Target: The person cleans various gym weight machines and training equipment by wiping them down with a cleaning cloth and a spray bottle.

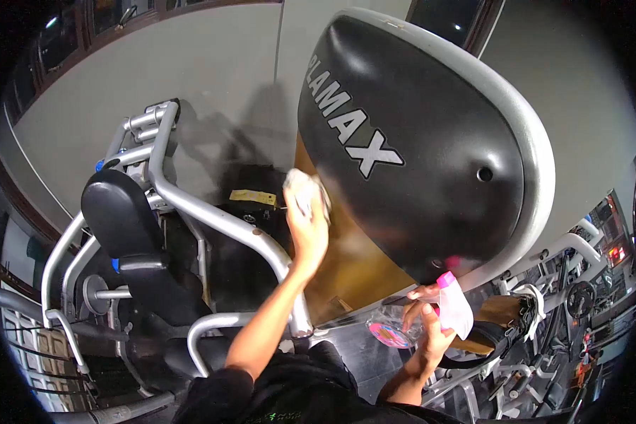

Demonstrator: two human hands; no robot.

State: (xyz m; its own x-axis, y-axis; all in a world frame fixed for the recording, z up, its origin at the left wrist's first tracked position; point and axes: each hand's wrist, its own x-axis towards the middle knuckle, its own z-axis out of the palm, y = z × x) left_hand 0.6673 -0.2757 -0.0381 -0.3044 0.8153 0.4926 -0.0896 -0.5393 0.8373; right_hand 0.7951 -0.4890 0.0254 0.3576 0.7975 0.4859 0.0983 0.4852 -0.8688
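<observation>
Currently, the left hand (pixel 309 230) is gripping a cloth (pixel 302 187) near the panel's (pixel 417 127) left edge; the right hand (pixel 433 340) is clutching a bottle (pixel 391 334) near its lower end.

Bright in the middle, a fisheye view ringed in black.
Soft shadows fall on the pale wall (pixel 219 63) left of the black housing (pixel 431 127), whose upper edge carries a pale sheen and whose lower edge mirrors a faint pink spot near the pink cap (pixel 446 279). The white cloth (pixel 301 185) looks slightly smeared, while the silver letters (pixel 353 127) read crisp. A small red display (pixel 617 253) glows at far right. Toward the rim, lines bend and detail turns murky.
</observation>
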